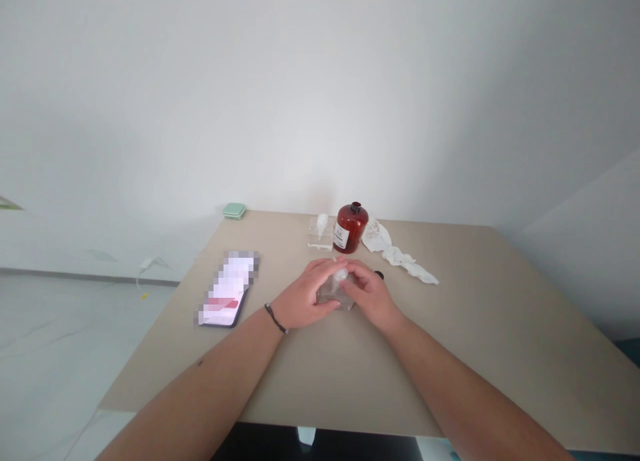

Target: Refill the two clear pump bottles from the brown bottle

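Near the middle of the table, my left hand and my right hand close in from both sides around a small clear container. My left fingers wrap over its far side and the left thumb lies along its near side. A small whitish rounded piece shows at its top between the hands, close to my right thumb. Much of the container is hidden by my fingers. Just behind them stands a reddish-brown bottle with a white label and an uncapped neck. A dark band circles my left wrist.
A clear square holder with a white piece on it is left of the bottle. Crumpled white tissue trails rightward. A small black round thing lies by my right hand. A phone and a green case are at left.
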Available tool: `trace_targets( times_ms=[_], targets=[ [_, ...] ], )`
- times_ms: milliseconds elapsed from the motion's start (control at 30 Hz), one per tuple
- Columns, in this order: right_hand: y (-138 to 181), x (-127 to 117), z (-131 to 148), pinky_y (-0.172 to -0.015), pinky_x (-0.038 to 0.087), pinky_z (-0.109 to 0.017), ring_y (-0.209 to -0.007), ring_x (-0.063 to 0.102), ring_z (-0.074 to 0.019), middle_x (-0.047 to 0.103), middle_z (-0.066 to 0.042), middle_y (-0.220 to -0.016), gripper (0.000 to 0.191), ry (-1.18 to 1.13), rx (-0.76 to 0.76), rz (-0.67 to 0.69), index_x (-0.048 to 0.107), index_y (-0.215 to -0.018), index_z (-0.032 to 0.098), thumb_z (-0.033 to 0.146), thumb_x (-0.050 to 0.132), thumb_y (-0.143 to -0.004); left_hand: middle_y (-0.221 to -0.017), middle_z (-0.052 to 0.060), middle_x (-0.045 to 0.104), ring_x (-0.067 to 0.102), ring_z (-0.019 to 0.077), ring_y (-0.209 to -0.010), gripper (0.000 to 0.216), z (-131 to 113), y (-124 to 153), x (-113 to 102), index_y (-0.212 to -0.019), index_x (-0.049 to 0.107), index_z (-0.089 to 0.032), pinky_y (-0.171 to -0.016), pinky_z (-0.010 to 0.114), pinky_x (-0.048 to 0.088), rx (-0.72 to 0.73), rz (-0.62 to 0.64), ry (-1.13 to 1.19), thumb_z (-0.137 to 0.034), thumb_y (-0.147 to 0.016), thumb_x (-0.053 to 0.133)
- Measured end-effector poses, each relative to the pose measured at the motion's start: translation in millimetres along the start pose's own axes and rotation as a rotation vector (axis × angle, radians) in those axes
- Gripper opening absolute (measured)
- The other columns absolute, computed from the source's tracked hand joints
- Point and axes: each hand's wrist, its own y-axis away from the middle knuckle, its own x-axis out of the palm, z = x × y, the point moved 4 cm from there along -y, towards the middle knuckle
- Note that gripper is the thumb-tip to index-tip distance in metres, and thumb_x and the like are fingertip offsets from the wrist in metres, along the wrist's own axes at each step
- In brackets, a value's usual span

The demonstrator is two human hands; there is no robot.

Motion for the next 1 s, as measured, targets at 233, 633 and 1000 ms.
trace_targets(
  times_ms=[233,633,1000],
  targets=[
    [1.4,0.2,-4.3,-0.105,0.045,-0.047,-0.115,0.063,-0.0263,0.069,-0.006,-0.12,0.03,-0.014,0.013,0.01,0.067,-0.11,0.028,0.044,0.07,-0.085,-0.151,0.013,0.047,0.04,0.0312,-0.139,0.076,1.6,0.4,0.3,-0.152,0.033,-0.028,-0.117,0.053,0.036,-0.014,-0.001,0.001,-0.019,-0.084,0.068],
    [0.9,0.9,-1.0,-0.101,0.048,-0.046,-0.11,0.065,-0.0252,0.07,-0.006,-0.116,0.031,-0.003,0.039,0.003,0.066,-0.108,0.027,0.043,0.072,-0.083,-0.151,0.013,0.047,0.04,0.0305,-0.14,0.076,-1.3,-0.3,-0.3,-0.151,0.034,-0.027,-0.118,0.053,0.036,-0.017,0.0,0.01,-0.016,-0.084,0.067],
    [0.3,1.8,0.6,-0.101,0.048,-0.046,-0.109,0.065,-0.0251,0.07,-0.006,-0.115,0.032,-0.014,0.042,0.002,0.067,-0.108,0.027,0.044,0.074,-0.082,-0.149,0.013,0.048,0.04,0.0305,-0.14,0.075,-0.9,-0.5,-0.1,-0.151,0.035,-0.027,-0.118,0.053,0.036,-0.023,0.006,0.02,-0.017,-0.084,0.067]
  ],
)
